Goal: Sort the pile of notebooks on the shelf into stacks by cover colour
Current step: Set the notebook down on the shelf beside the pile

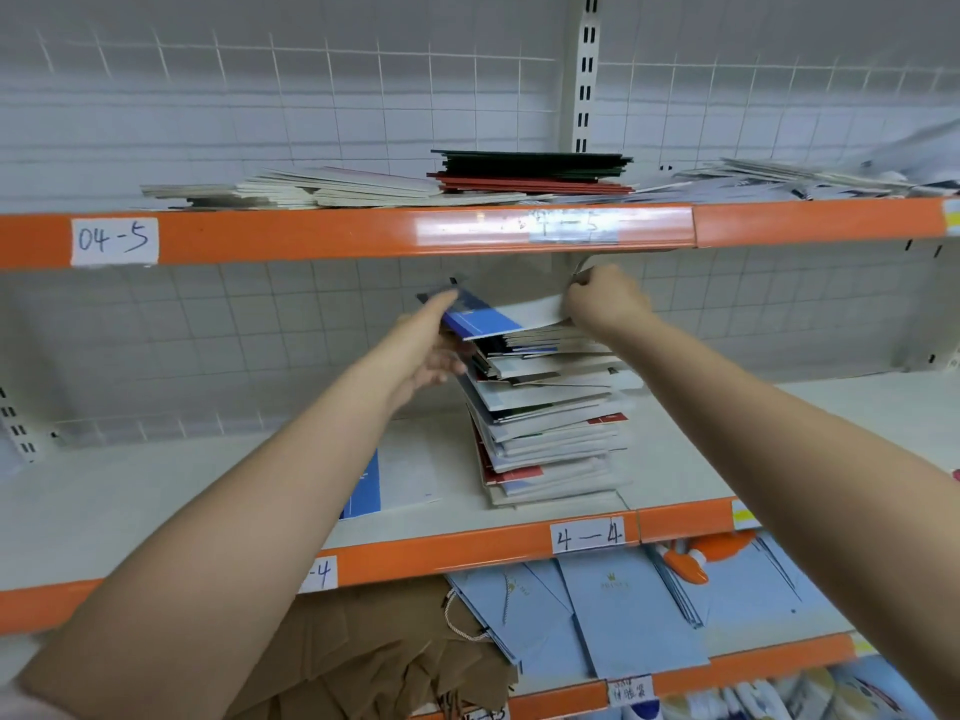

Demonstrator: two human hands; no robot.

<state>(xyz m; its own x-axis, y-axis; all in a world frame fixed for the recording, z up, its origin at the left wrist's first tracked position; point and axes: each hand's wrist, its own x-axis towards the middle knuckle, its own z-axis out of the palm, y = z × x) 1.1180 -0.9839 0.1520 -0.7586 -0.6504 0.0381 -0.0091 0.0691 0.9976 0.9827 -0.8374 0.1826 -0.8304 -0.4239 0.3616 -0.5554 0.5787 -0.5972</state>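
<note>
Top notebook (498,317) lies lengthwise between both grips: left hand (431,345) grasps its blue end, right hand (602,298) pinches its white end atop the pile (550,423).

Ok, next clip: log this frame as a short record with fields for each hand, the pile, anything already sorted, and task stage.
left hand: left hand holds the left end of the blue-and-white top notebook
right hand: right hand pinches that notebook's right edge
pile: tall uneven stack of mixed-colour notebooks on the white middle shelf
already set aside: one flat blue-and-white notebook lying left of the pile
upper shelf: dark green and red covers stacked together
task stage: early, most notebooks unsorted
</note>
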